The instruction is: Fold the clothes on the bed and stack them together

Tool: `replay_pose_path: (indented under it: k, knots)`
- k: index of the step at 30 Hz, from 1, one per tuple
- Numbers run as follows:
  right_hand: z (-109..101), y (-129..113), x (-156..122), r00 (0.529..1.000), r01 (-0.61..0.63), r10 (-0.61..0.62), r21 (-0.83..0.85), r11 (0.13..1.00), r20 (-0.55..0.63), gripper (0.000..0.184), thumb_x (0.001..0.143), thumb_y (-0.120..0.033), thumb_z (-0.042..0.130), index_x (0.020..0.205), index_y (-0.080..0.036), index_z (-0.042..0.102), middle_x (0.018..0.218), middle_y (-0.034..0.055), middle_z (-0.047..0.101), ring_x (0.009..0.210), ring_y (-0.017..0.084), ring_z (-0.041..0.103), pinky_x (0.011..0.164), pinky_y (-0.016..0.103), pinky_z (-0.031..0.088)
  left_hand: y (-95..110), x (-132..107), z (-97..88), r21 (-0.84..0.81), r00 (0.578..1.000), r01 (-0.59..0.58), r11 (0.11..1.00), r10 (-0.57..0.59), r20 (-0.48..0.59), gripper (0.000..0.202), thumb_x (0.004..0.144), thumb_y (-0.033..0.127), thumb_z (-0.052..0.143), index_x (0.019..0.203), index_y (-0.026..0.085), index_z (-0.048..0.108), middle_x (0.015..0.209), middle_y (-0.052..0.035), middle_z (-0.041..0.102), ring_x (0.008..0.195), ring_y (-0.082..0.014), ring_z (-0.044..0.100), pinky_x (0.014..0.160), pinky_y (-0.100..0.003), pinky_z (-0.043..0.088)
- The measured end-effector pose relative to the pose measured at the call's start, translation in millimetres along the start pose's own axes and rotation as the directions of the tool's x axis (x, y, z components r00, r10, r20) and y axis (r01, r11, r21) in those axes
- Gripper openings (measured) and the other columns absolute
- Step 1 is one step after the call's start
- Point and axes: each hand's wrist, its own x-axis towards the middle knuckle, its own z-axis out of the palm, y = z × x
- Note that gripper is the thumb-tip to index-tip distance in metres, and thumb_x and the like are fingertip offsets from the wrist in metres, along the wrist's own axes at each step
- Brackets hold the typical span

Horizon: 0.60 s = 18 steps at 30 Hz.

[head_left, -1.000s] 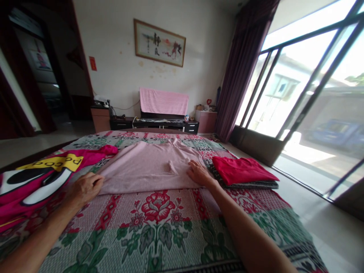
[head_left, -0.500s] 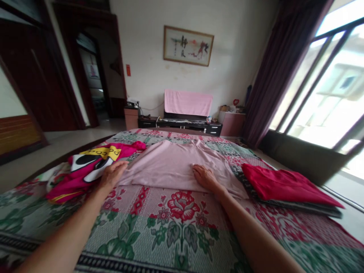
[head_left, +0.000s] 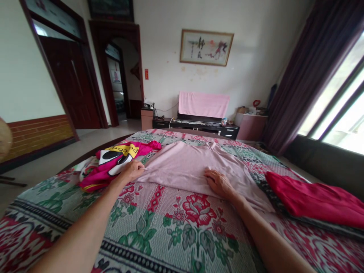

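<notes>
Pink garment (head_left: pixel 184 163) spread on bed (head_left: pixel 170 227): soft, light, limp; best taken at corners. Left hand (head_left: pixel 131 170) grip pinched on near-left corner; right hand (head_left: pixel 217 183) flat, fingers apart, on hem.

Left hand (head_left: pixel 131 170) grips the pink garment (head_left: pixel 184 163), right hand (head_left: pixel 218 182) pressed flat on it

1. My left arm (head_left: pixel 93 223) reaches forward from the lower left, bare and almost straight.
2. My left hand (head_left: pixel 131 170) sits knuckles up, its fingers (head_left: pixel 140 166) curled in against the thumb.
3. My right arm (head_left: pixel 264 235) comes in from the lower right, angled inward.
4. My right hand (head_left: pixel 217 182) lies flat, palm down, fingers stretched and slightly spread, pointing forward and left.
5. My hands are well apart, the left a little farther forward.
</notes>
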Motion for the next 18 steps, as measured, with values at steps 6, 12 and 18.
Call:
replay_pose_path:
  k: [6, 12, 18]
  knots:
    - [1, 3, 2, 0.999, -0.029, 0.029, 0.019, 0.999, -0.016, 0.022, 0.079, -0.017, 0.046, 0.087, -0.017, 0.066, 0.109, 0.0116, 0.068, 0.103, 0.021, 0.062, 0.094, 0.033, 0.045, -1, 1, 1.0, -0.223, 0.994, 0.079, 0.972, -0.093, -0.05, 0.03, 0.068, 0.037, 0.053, 0.084, 0.02, 0.072, 0.078, -0.0011, 0.072, 0.074, -0.0168, 0.063, 0.065, -0.022, 0.045]
    - [3, 7, 1, 0.995, -0.072, 0.075, 0.036, 0.997, -0.068, 0.02, 0.082, -0.022, 0.043, 0.086, -0.019, 0.063, 0.093, 0.0074, 0.069, 0.085, 0.018, 0.063, 0.08, 0.029, 0.046, -2, 6, 13.2, -0.417, 0.978, 0.113, 0.902, -0.174, -0.112, 0.049, 0.067, 0.046, 0.058, 0.104, 0.016, 0.071, 0.084, -0.0045, 0.073, 0.071, -0.0168, 0.064, 0.06, -0.023, 0.046]
    - [3, 8, 0, 0.994, -0.083, 0.083, -0.006, 0.997, -0.067, 0.02, 0.081, -0.022, 0.042, 0.084, -0.019, 0.061, 0.088, 0.0074, 0.067, 0.081, 0.019, 0.063, 0.077, 0.028, 0.045, -4, 7, 21.1, -0.297, 0.99, 0.056, 0.953, -0.091, -0.107, 0.048, 0.072, 0.039, 0.055, 0.112, 0.015, 0.068, 0.093, -0.0062, 0.074, 0.078, -0.0188, 0.066, 0.065, -0.025, 0.049]
